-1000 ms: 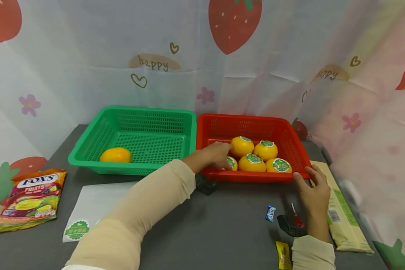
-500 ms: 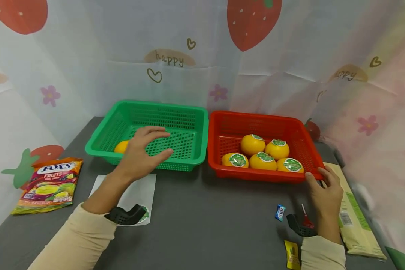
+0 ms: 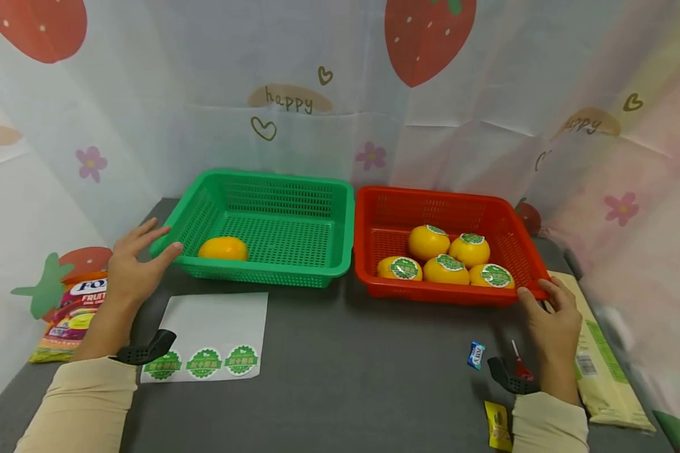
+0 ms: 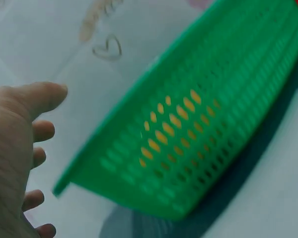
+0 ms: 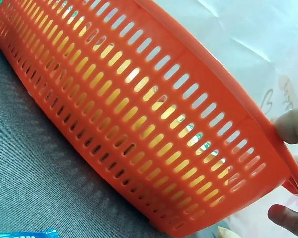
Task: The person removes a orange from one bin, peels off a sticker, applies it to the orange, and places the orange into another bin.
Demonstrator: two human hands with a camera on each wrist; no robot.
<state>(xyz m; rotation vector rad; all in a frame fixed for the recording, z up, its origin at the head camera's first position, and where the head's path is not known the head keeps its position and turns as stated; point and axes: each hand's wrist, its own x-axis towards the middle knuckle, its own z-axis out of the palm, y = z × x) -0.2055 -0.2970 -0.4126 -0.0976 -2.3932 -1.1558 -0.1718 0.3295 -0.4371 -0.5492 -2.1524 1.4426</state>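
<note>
My left hand [image 3: 138, 264] hovers with spread fingers beside the left front corner of a green basket [image 3: 272, 274]. In the left wrist view its thumb [image 4: 45, 96] and fingers stand apart from the basket's rim. One orange [image 3: 223, 248] without a visible sticker lies inside that basket. At the right, my right hand [image 3: 555, 324] grips the front right corner of a red basket [image 3: 396, 290], thumb at the rim. Several oranges [image 3: 445, 270] bearing round green-and-white stickers sit in the red basket. Seen from the right wrist, the thumb [image 5: 292, 126] meets the rim.
A white sheet [image 3: 221, 321] with three green stickers lies before the green basket. A FOX'S candy bag [image 3: 70, 321] is partly behind the left arm. Near the right wrist are a blue wrapped candy [image 3: 476, 355], a yellow packet [image 3: 497, 425] and a beige package [image 3: 606, 371].
My left hand has left the red basket, swung left across the green basket and come to its left corner. The leftmost orange's sticker now shows fully. My right hand stays at the red basket's corner.
</note>
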